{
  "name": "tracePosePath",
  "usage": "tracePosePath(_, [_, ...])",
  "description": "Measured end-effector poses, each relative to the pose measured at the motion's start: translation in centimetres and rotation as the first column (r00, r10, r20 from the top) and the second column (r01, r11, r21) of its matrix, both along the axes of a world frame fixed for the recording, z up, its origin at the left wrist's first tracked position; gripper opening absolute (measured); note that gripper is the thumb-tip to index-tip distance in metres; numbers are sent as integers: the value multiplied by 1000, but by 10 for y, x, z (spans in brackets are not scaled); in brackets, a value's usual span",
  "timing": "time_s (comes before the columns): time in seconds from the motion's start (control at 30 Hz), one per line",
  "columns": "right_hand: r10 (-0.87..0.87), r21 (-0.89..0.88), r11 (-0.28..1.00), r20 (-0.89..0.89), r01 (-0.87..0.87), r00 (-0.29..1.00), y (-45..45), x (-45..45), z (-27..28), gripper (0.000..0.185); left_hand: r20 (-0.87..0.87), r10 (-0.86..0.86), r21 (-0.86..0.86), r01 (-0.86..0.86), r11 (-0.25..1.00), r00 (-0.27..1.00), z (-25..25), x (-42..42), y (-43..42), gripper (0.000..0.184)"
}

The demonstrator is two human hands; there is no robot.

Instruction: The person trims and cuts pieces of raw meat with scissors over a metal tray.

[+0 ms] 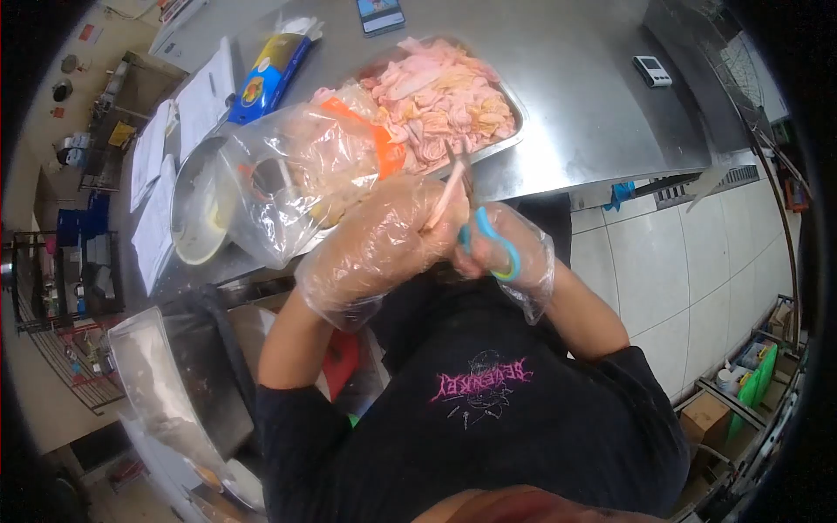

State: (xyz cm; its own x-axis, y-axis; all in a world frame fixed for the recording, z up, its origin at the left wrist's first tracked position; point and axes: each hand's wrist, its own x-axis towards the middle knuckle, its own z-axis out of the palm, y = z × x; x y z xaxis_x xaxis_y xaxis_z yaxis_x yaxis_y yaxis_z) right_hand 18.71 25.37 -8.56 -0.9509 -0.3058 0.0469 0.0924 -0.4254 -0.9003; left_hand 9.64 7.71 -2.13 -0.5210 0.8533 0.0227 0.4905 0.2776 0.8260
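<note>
Clear plastic gloves cover both my hands. My left hand (392, 222) is closed on a strip of pale pink raw meat (447, 199) that sticks up from the fingers. In my right hand (510, 244) are blue-handled scissors (494, 240), their blades up beside the strip. A metal tray (520, 131) just beyond my hands holds a heap of similar raw pieces (445, 96). A clear plastic bag (288, 174) with orange print lies over the tray's left part, next to my left hand.
A bowl (199, 213) stands left of the bag. Papers (205, 100), a blue and yellow packet (270, 77), a phone (380, 16) and a small timer (652, 71) lie on the steel table (575, 87). An open bin (166, 375) is below left.
</note>
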Motion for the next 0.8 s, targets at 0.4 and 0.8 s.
tracePosePath(0.4, [64, -48, 997, 95, -59, 993, 29, -17, 11, 74, -765, -68, -307, -270, 912, 640, 47, -107, 20, 26])
tracePosePath(0.8, [-70, 111, 993, 201, 48, 977, 56, 18, -11, 76, -608, 238, -147, -402, 904, 757, 95, -80, -13, 22])
